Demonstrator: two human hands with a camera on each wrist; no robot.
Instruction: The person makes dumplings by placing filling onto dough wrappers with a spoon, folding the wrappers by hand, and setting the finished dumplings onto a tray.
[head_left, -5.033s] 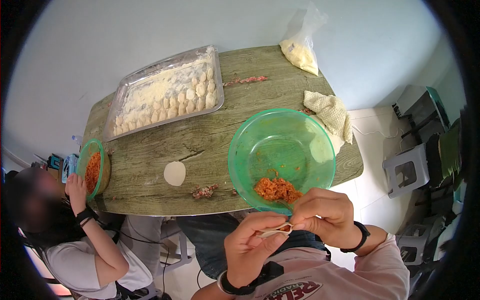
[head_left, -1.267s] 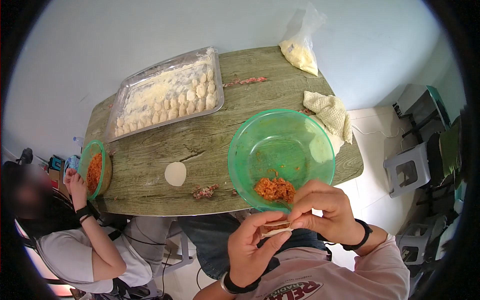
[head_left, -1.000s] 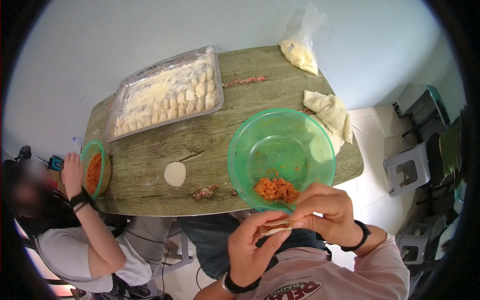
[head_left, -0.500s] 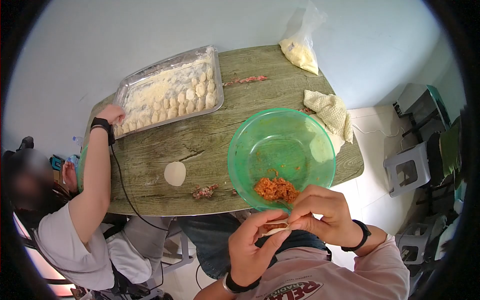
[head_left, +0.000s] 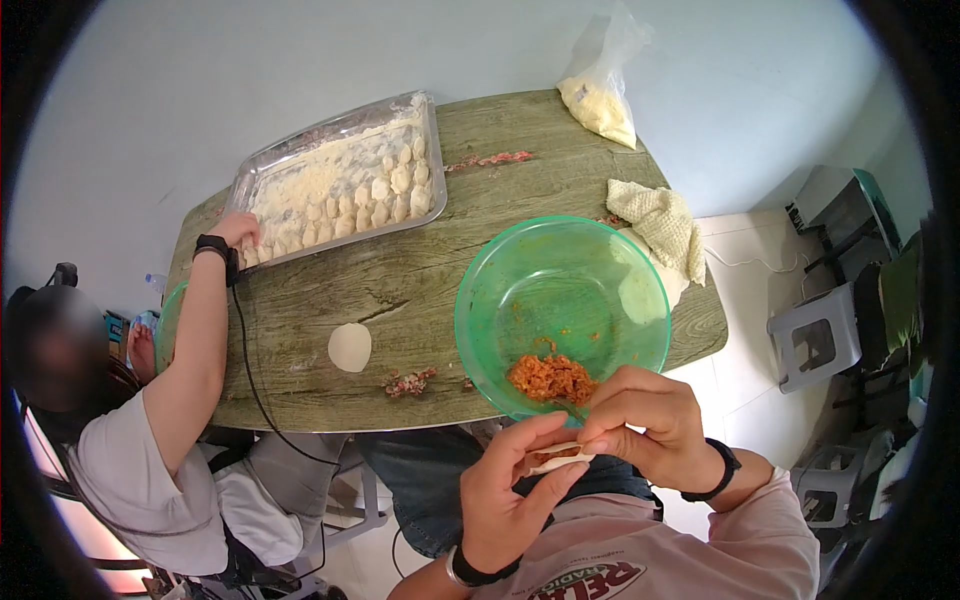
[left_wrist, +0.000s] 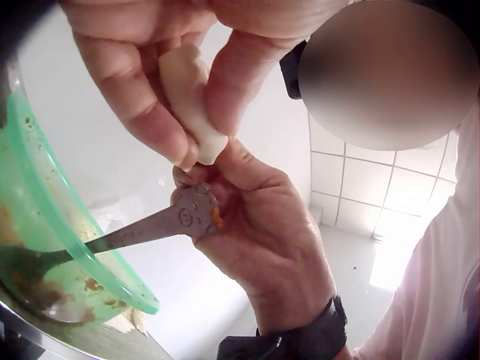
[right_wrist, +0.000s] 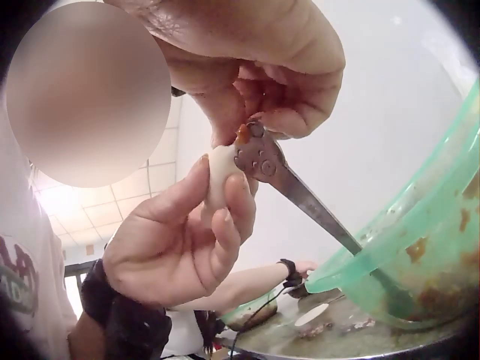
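Observation:
In the head view my left hand cradles a half-folded dumpling near the table's front edge, reddish filling showing between its wrapper edges. My right hand pinches the dumpling's right end between thumb and forefinger. From the left wrist view, the pale dough lies between the left thumb and fingers. A metal spoon leans out of the green bowl, its animal-shaped handle end right by the right hand. Orange-red filling sits at the bowl's near side.
One round wrapper lies on the wooden table. A metal tray bears floury dumplings in rows. Another person's hand is at its left corner, beside a second bowl. A cloth and a plastic bag sit at right.
Both my hands stay in nearly the same place on the dumpling, fingers shifting slightly at its edge. The other person's hand has moved from the second bowl to the tray's left corner.

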